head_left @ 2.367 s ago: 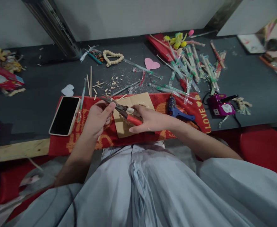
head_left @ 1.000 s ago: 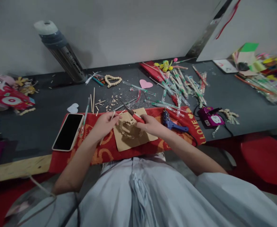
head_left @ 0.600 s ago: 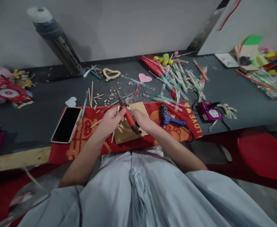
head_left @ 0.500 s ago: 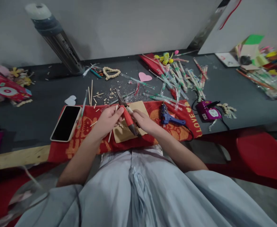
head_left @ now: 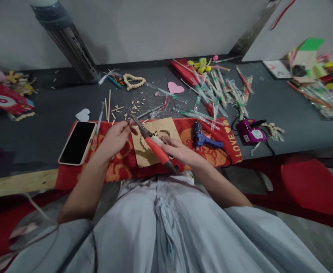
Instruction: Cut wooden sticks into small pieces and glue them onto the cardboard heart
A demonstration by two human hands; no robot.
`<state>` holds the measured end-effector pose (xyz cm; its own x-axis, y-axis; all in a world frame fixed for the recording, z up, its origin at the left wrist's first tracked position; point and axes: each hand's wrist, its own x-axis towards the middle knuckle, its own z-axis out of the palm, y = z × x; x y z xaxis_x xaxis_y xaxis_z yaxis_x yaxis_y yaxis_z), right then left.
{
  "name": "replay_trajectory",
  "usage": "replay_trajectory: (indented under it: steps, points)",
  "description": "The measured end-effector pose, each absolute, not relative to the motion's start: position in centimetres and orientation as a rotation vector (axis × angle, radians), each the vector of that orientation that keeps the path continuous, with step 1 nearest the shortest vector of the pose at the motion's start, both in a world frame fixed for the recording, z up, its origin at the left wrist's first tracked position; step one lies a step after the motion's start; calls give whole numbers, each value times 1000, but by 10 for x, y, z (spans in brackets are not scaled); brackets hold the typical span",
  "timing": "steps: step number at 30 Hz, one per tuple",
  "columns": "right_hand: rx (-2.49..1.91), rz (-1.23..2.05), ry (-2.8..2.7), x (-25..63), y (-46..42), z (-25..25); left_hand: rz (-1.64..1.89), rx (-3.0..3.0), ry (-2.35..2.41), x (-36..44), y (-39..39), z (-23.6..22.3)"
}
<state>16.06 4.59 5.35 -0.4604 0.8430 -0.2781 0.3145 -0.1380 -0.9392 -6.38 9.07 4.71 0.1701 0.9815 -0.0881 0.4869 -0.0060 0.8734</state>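
My right hand [head_left: 179,151] is closed around a pair of pliers [head_left: 158,150] with red handles, their jaws pointing up and left. My left hand [head_left: 115,139] is close to the jaw tips, its fingertips pinched together; whatever is between them is too small to make out. Beneath the pliers lies a sheet of brown cardboard [head_left: 142,161], bearing a curved outline of short pale pieces [head_left: 164,132], partly covered by the pliers and right hand. The cardboard rests on a red and orange towel [head_left: 118,172].
A phone [head_left: 78,143] lies left on the towel, a blue glue gun [head_left: 206,141] right. Behind are wooden sticks [head_left: 109,106], cut bits, a pale heart-shaped frame [head_left: 134,81], a pink paper heart [head_left: 175,88] and wrapped sticks [head_left: 217,87]. A tall bottle [head_left: 72,47] stands back left.
My left hand has moved left and slightly up, and the long stick beside it no longer shows. The pliers have shifted lower right at the handles, uncovering more of the pale outline.
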Motion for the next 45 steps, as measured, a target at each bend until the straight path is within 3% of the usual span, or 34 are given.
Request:
replay_trajectory:
  steps: [20, 37, 45]
  points:
    - [-1262, 1668, -1761, 161, 43, 54, 580, 1791, 1531, -58, 81, 69]
    - [-1157, 1719, -1885, 165, 51, 53, 794, 1324, 1397, -52, 77, 52]
    - [-1492, 1448, -2179, 161, 45, 73, 855, 1450, 1481, -41, 67, 67]
